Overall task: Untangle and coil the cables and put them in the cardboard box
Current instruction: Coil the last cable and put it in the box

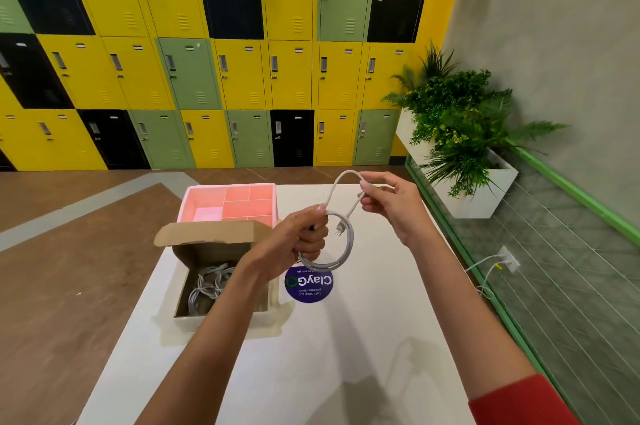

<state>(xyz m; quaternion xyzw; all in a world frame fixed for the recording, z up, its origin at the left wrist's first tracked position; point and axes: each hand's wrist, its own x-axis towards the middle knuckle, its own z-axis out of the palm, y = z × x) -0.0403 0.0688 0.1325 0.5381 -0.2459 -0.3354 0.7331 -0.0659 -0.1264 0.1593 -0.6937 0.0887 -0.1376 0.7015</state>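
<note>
A white cable [347, 244] hangs above the table in a round coil of a few turns, with one plug end showing inside the loop. My left hand [304, 234] is fisted around the coil's left side. My right hand [391, 203] pinches the free end, which arches up from the coil. The open cardboard box [194, 237] stands on the table to the left, under my left forearm, its flap raised at the back. Several coiled grey cables [211, 282] lie inside it.
A pink compartment tray [228, 203] stands behind the box. A round purple sticker [310, 284] is on the white table [363, 338] below the coil. A green-framed glass railing and a white planter [478, 196] run along the right; lockers fill the back wall.
</note>
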